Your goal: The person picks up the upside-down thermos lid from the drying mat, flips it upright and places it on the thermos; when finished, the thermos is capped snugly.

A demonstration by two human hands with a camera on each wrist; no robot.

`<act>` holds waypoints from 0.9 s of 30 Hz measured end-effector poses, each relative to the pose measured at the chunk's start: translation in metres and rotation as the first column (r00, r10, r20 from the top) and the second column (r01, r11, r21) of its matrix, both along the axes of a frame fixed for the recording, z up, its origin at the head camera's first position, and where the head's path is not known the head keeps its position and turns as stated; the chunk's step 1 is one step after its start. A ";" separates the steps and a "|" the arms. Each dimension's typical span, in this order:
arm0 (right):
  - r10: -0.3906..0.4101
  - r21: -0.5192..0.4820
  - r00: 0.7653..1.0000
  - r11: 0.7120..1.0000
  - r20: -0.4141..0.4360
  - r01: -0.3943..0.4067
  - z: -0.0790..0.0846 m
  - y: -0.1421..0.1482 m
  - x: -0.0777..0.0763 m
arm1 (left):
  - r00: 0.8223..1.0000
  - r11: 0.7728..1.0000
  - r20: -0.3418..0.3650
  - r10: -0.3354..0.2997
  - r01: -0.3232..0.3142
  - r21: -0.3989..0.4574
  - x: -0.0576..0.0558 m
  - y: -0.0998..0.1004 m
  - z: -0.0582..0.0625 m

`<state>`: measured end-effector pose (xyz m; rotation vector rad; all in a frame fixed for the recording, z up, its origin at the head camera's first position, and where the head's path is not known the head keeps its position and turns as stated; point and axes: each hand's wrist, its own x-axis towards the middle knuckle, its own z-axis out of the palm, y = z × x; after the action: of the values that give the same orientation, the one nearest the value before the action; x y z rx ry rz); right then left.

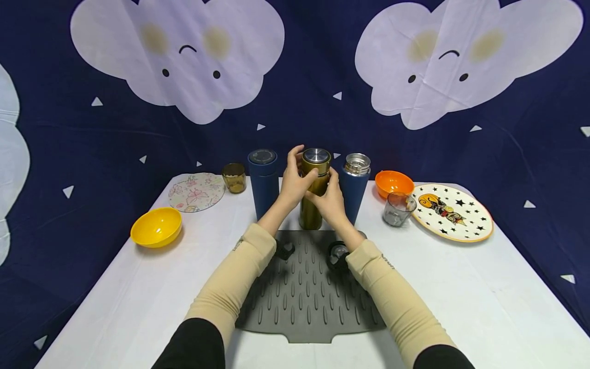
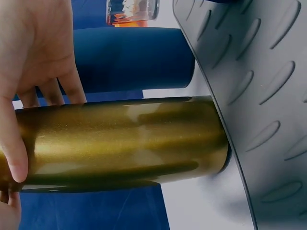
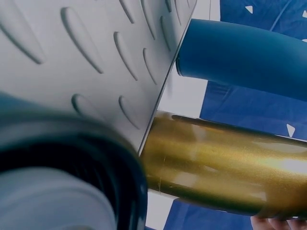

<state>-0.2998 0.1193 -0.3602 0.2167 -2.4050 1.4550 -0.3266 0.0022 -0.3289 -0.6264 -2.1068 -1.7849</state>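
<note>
A gold thermos bottle [image 1: 311, 212] with a silver-topped lid [image 1: 317, 155] stands upright at the mat's far edge. My left hand [image 1: 293, 183] holds it around the top, fingers behind the lid and thumb in front. Lower on its upper body, my right hand [image 1: 329, 199] grips it from the right. In the left wrist view the right hand [image 2: 38, 52] wraps the gold bottle [image 2: 129, 143], thumb in front. The bottle's top lies outside both wrist views. A capped blue bottle [image 1: 264, 184] stands to the left, an uncapped blue one [image 1: 354, 187] to the right.
The grey ribbed mat [image 1: 309, 307] lies under my forearms. A yellow bowl [image 1: 156, 228], patterned disc [image 1: 197, 192] and amber glass [image 1: 235, 179] are left. Right are an orange bowl [image 1: 394, 183], clear glass [image 1: 397, 211] and star-patterned plate [image 1: 475, 225]. A dark-rimmed round object [image 3: 122, 172] fills a right-wrist corner.
</note>
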 end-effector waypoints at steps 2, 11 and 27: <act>-0.002 0.002 1.000 1.000 0.002 0.002 0.000 0.000 0.000 | 1.000 1.000 -0.001 0.012 -0.012 -0.009 0.000 0.001 0.000; 0.008 -0.003 1.000 1.000 0.001 -0.008 0.000 0.001 0.000 | 1.000 1.000 0.016 -0.001 0.001 0.002 0.000 0.000 -0.001; -0.002 0.001 1.000 1.000 0.002 0.002 0.001 0.000 -0.001 | 1.000 1.000 -0.002 0.007 -0.007 0.007 0.002 0.000 0.001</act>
<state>-0.3004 0.1189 -0.3596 0.2131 -2.4075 1.4538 -0.3248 0.0022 -0.3281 -0.6182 -2.0986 -1.7866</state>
